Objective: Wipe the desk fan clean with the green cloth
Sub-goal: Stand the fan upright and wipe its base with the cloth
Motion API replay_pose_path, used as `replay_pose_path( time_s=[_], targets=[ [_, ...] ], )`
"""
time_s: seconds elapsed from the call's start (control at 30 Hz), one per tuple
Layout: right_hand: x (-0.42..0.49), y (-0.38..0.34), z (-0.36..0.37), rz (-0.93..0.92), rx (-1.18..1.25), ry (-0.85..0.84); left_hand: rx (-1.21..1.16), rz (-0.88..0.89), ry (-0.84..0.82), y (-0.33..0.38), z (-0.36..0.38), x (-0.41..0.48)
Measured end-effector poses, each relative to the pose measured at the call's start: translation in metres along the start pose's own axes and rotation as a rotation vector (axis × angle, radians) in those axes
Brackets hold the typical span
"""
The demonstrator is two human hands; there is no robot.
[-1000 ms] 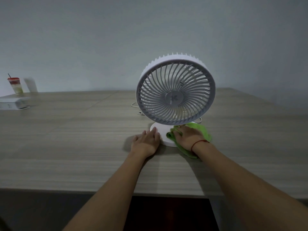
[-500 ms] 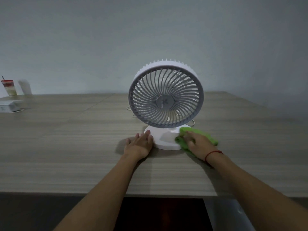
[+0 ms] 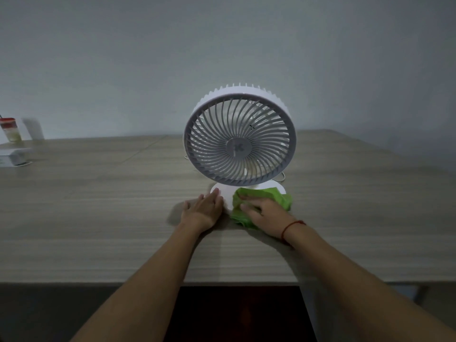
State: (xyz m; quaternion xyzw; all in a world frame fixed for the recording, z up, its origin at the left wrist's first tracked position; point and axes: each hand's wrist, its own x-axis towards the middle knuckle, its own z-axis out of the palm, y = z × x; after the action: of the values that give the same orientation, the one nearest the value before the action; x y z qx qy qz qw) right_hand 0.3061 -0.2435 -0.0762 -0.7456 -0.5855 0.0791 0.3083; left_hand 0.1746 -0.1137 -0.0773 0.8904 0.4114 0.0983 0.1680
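green cloth (image 3: 265,201) pressed flat under right hand (image 3: 265,213), fingers spread | left hand (image 3: 206,209) laid open against desk fan (image 3: 239,141) base, nothing held | cloth draped over base front-right | base best steadied, strokes kept short (grille untouched)

Both arms are stretched forward; the left hand (image 3: 202,211) is laid flat, the right hand (image 3: 265,213) pressed palm-down, fingers spread.
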Motion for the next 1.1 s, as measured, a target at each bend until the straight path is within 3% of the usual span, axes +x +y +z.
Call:
replay_pose_path(
  time_s=[0.13, 0.33, 0.53, 0.7, 0.77, 0.83, 0.9, 0.97, 1.1],
  targets=[
    [-0.001, 0.032, -0.03, 0.112, -0.041, 0.087, 0.002, -0.005, -0.016, 0.002, 0.0, -0.002],
    [0.03, 0.028, -0.024, 0.325, -0.161, 0.074, -0.001, -0.009, -0.004, 0.001, 0.002, 0.0],
    [0.016, 0.011, -0.01, 0.156, -0.108, 0.198, 0.013, -0.011, 0.02, 0.002, 0.005, 0.002],
    [-0.007, -0.001, -0.002, -0.013, -0.088, 0.081, -0.02, -0.003, 0.044, 0.002, 0.004, 0.001],
    [-0.018, -0.003, -0.003, -0.049, -0.083, 0.052, -0.126, -0.033, 0.128, 0.001, 0.006, -0.002],
    [-0.028, -0.002, -0.011, -0.034, 0.003, 0.145, -0.375, -0.105, 0.302, 0.002, 0.008, -0.008],
    [-0.033, 0.005, -0.021, 0.119, 0.125, 0.37, -0.576, -0.168, 0.453, 0.01, 0.008, -0.017],
    [-0.034, 0.014, -0.03, 0.387, 0.109, 0.509, -0.617, -0.17, 0.448, 0.026, 0.009, -0.027],
    [-0.031, 0.01, -0.033, 0.678, -0.028, 0.408, -0.567, -0.213, 0.317, 0.052, 0.012, -0.037]
  ],
)
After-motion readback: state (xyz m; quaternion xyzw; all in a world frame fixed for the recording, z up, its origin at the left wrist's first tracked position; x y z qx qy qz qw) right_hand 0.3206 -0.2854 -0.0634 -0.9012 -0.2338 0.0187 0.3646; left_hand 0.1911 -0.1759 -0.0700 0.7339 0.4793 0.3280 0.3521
